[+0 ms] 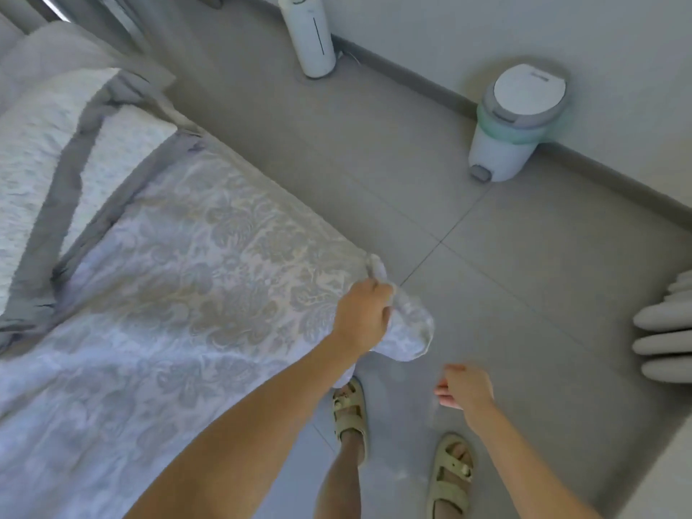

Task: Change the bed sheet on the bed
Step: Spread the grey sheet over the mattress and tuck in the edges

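**Left hand grips the sheet corner at the bed's edge**

A grey tiled floor (524,294) runs from the bed (149,88) on the left to a pale wall (561,31) with a darker skirting (412,80) along its foot. Against the skirting stand a tall white tower (310,35) with a thin dark line down its front and a white pedal bin (513,121) with a grey-rimmed lid and a pale green band. A small mark sits on the lid, too blurred to read; no other writing shows.

The sheet (187,256) — white with a grey-beige floral damask pattern — lies spread over the bed and reaches its near corner. Behind it lie two white textured pillows (37,144) with grey borders.

The left hand (361,316) is clamped on the sheet's corner, fingers curled round a bunched wad of cloth that bulges out past the knuckles, over the floor just off the bed's edge. The right hand (466,387) hangs apart from the sheet, above the floor, its fingers loosely curled and holding nothing.

Below, two feet in beige buckled sandals (350,413) stand on the tiles — the left one partly under the hanging cloth. At the right edge, rounded grey shapes (662,331) lie stacked; what they are I cannot tell.
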